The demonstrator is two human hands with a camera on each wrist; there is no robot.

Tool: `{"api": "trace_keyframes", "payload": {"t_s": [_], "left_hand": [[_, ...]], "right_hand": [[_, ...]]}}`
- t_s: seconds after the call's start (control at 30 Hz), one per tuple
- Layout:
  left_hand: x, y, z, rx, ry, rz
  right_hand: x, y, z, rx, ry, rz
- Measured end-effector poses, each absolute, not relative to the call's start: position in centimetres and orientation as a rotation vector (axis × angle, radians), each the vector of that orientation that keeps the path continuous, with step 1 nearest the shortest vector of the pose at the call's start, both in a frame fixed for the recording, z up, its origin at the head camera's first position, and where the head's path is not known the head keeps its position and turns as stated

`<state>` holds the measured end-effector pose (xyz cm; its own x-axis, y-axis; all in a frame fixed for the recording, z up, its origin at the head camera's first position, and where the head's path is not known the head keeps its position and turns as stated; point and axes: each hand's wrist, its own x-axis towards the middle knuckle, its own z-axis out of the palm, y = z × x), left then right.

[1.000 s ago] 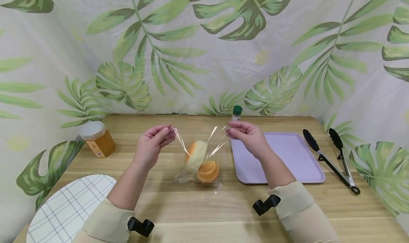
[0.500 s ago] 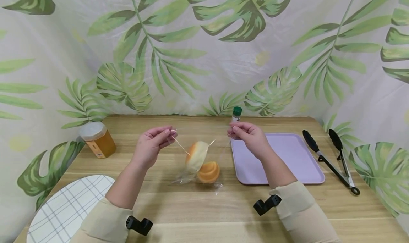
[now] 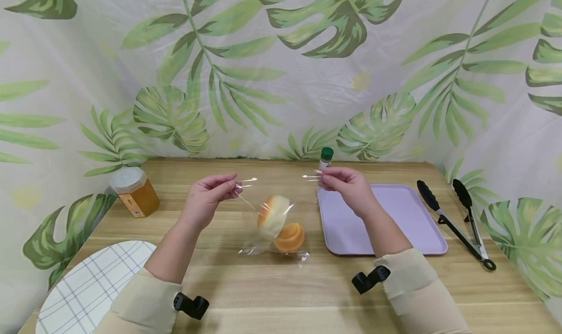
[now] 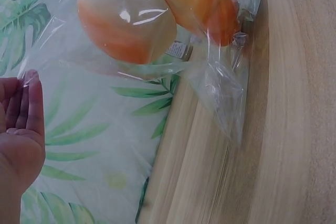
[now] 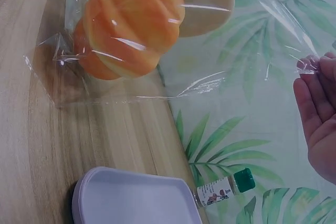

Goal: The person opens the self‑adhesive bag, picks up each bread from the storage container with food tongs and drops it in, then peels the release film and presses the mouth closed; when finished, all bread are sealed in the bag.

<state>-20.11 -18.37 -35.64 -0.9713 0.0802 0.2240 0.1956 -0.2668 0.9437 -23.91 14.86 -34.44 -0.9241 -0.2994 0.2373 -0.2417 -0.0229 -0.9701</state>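
A clear plastic bag (image 5: 205,85) hangs stretched between both hands over the middle of the table. Its upper left corner is pinched between the thumb and fingers of my left hand (image 3: 208,200). My right hand (image 3: 347,190) pinches the upper right corner. Inside the bag lie two bread rolls: a pale oval bun (image 4: 126,17) with an orange-brown side, and an orange ridged roll (image 5: 131,27) beside and below it. In the head view the bag's bottom corners flare out beneath the rolls.
A lilac tray (image 3: 404,217) lies to the right, with black-and-steel tongs (image 3: 458,229) beyond it. Behind the right hand stands a green-capped bottle (image 3: 326,156). At left are a honey-coloured jar (image 3: 136,192) and a round checked mat (image 3: 96,280). A leaf-print cloth (image 3: 246,80) hangs behind.
The bag and rolls have shifted slightly right and down in the head view. Both hands keep their pinch, and the right hand has moved a little to the right.
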Motion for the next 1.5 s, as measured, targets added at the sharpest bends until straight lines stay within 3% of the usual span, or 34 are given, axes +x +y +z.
{"api": "trace_keyframes", "payload": {"t_s": [0.57, 1.3, 1.5], "left_hand": [[-19.9, -18.7, -35.9, -0.576, -1.901, -2.362], [-19.3, -17.8, -35.0, -0.361, -2.104, -2.216], [-19.4, -18.0, -35.0, -0.350, -2.162, -2.191]], "right_hand": [[-24.2, 16.5, -34.1, -0.767, 2.208, -1.986], [-24.1, 17.2, -33.6, -0.830, 2.120, -1.973], [-24.2, 17.1, -33.3, -0.707, 2.174, -1.916]]}}
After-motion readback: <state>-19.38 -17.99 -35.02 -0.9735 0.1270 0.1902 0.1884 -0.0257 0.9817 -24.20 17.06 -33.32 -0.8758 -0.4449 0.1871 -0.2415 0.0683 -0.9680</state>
